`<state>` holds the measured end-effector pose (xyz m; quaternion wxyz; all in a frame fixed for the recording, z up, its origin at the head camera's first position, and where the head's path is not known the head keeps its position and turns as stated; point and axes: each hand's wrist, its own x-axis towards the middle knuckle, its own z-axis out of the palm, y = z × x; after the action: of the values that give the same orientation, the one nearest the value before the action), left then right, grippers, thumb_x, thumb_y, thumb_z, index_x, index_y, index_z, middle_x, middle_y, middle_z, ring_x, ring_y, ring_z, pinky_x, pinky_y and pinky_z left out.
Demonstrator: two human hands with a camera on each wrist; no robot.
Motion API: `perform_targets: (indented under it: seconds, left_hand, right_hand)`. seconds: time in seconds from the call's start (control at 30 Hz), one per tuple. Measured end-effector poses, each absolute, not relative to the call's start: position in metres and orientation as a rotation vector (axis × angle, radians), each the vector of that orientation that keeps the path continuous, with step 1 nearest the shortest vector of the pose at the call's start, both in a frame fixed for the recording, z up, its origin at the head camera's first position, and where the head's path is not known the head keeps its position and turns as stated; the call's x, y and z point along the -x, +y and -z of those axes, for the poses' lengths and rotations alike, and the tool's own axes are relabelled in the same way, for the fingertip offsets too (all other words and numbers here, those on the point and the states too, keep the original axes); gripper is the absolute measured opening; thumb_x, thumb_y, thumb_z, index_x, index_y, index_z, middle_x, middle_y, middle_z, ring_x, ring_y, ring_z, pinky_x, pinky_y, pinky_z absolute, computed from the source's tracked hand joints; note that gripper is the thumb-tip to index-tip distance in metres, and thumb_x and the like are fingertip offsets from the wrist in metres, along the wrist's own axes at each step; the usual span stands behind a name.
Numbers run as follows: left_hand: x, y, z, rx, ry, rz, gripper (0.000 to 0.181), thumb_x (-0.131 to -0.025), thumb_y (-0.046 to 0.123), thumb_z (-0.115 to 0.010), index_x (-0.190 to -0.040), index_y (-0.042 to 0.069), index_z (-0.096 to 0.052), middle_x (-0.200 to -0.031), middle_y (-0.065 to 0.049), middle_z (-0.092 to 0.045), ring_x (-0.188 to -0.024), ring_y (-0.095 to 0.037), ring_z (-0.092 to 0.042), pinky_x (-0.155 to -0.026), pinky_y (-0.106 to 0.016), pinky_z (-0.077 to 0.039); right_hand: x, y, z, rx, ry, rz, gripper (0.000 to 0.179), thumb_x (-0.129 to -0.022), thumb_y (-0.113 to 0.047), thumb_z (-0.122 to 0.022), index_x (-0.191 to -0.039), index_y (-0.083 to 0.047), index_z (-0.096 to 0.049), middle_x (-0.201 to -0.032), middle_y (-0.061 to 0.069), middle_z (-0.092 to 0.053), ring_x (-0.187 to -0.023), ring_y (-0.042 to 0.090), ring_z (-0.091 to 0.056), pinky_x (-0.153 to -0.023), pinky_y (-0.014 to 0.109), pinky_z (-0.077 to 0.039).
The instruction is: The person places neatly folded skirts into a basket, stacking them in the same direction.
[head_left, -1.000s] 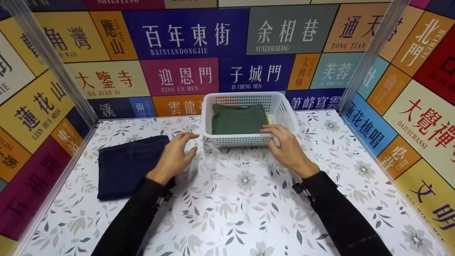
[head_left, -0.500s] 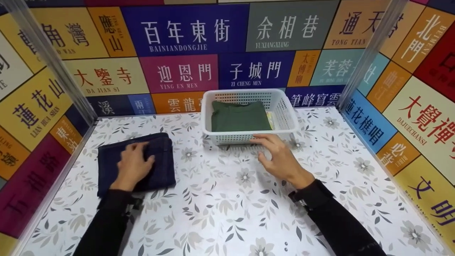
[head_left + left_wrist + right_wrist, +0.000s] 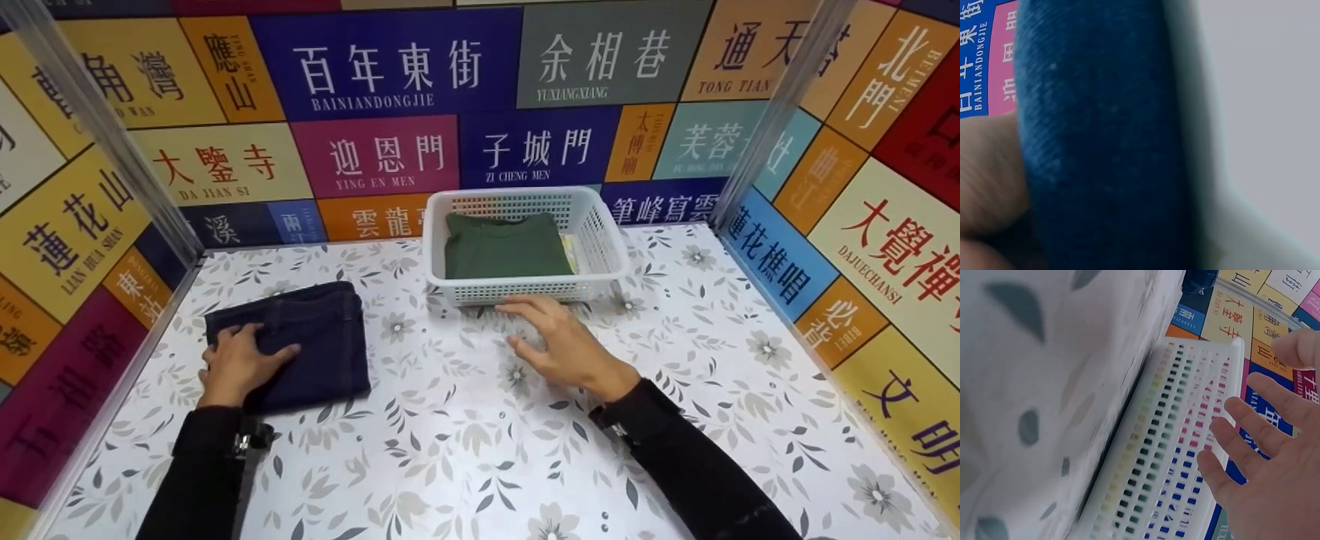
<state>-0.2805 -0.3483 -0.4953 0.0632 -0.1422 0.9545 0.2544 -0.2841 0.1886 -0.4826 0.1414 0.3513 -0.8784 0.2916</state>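
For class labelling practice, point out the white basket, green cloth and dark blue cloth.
White basket [image 3: 517, 282], head view: middle of front rim.
Green cloth [image 3: 506, 247], head view: middle of top.
Dark blue cloth [image 3: 322, 341], head view: top face.

In the head view, 1 table [image 3: 450, 480] carries 1 white basket [image 3: 480, 283] at 1 o'clock from centre and 1 folded dark-blue garment [image 3: 315, 349] at 8 o'clock. The basket holds 1 folded green garment [image 3: 506, 247] and, at that garment's 3 o'clock edge, at least 1 yellowish item [image 3: 569, 251]; whether more lie beneath cannot be told. 1 left grip [image 3: 241, 365] at 8 o'clock and 1 right grip [image 3: 566, 349] at 4 o'clock make 2, the right showing 4 fingers [image 3: 1275, 396] and 1 thumb [image 3: 1296, 349] in its wrist view. Also counted: 2 black sleeves [image 3: 705, 465], 2 wrist devices [image 3: 255, 436], 3 lettered walls [image 3: 491, 161] at 9, 12 and 3 o'clock, and 2 clear corner posts [image 3: 778, 112] at 10 and 2 o'clock.
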Motion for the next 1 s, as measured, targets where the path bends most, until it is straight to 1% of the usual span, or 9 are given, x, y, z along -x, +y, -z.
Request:
perform_targets:
  seconds: [0.13, 0.2, 0.3, 0.47, 0.67, 0.87, 1.0]
  left_hand:
    - [0.278, -0.347, 0.496, 0.393, 2.921, -0.739, 0.105, -0.106, 0.064, -0.076, -0.179, 0.001, -0.034, -0.181, -0.046, -0.017, -0.158, -0.083, -0.023, -0.121, -0.093, -0.034]
    - [0.278, -0.346, 0.496, 0.377, 2.932, -0.723, 0.105, -0.107, 0.064, -0.076, -0.179, 0.000, -0.035, -0.180, -0.047, -0.019, -0.156, -0.084, -0.025, -0.120, -0.093, -0.036]
    - [0.277, -0.342, 0.496, 0.351, 2.942, -0.703, 0.105, -0.107, 0.065, -0.076, -0.179, 0.000, -0.036, -0.181, -0.046, -0.020, -0.156, -0.084, -0.026, -0.121, -0.093, -0.034]
    - [0.277, -0.333, 0.498, 0.304, 2.948, -0.679, 0.106, -0.106, 0.066, -0.076, -0.178, 0.000, -0.037, -0.182, -0.043, -0.021, -0.158, -0.083, -0.024, -0.125, -0.094, -0.028]
    - [0.274, -0.319, 0.498, 0.261, 2.956, -0.661, 0.104, -0.106, 0.065, -0.077, -0.177, -0.001, -0.039, -0.181, -0.044, -0.024, -0.158, -0.083, -0.026, -0.122, -0.094, -0.033]
    - [0.270, -0.303, 0.496, 0.212, 2.960, -0.641, 0.103, -0.107, 0.065, -0.077, -0.176, -0.001, -0.041, -0.180, -0.043, -0.028, -0.157, -0.082, -0.028, -0.120, -0.093, -0.036]
    - [0.267, -0.291, 0.494, 0.191, 2.966, -0.623, 0.102, -0.107, 0.065, -0.077, -0.176, -0.001, -0.042, -0.180, -0.042, -0.031, -0.157, -0.081, -0.029, -0.122, -0.092, -0.035]
  right_hand:
    - [0.283, 0.180, 0.482, -1.035, -2.583, -0.819, 0.055, -0.113, -0.028, -0.077, -0.165, -0.016, -0.065, -0.173, 0.011, -0.061, -0.163, 0.037, -0.056, -0.139, 0.061, -0.044]
    - [0.283, 0.176, 0.483, -1.049, -2.600, -0.810, 0.056, -0.114, -0.031, -0.076, -0.166, -0.016, -0.064, -0.175, 0.011, -0.059, -0.163, 0.037, -0.055, -0.139, 0.061, -0.043]
    - [0.283, 0.171, 0.483, -1.067, -2.621, -0.788, 0.057, -0.115, -0.033, -0.074, -0.168, -0.016, -0.063, -0.177, 0.010, -0.057, -0.164, 0.037, -0.054, -0.139, 0.061, -0.043]
    - [0.282, 0.159, 0.483, -1.094, -2.653, -0.775, 0.059, -0.115, -0.035, -0.073, -0.170, -0.018, -0.060, -0.180, 0.009, -0.054, -0.165, 0.038, -0.053, -0.138, 0.064, -0.043]
    - [0.280, 0.142, 0.481, -1.152, -2.676, -0.756, 0.060, -0.116, -0.038, -0.071, -0.172, -0.022, -0.058, -0.183, 0.008, -0.050, -0.168, 0.036, -0.052, -0.139, 0.061, -0.042]
    - [0.277, 0.125, 0.481, -1.228, -2.658, -0.739, 0.058, -0.116, -0.036, -0.072, -0.170, -0.019, -0.060, -0.181, 0.013, -0.052, -0.168, 0.036, -0.052, -0.140, 0.058, -0.044]
    - [0.274, 0.118, 0.482, -1.287, -2.648, -0.724, 0.056, -0.117, -0.034, -0.070, -0.169, -0.017, -0.060, -0.180, 0.014, -0.052, -0.168, 0.035, -0.052, -0.140, 0.055, -0.044]
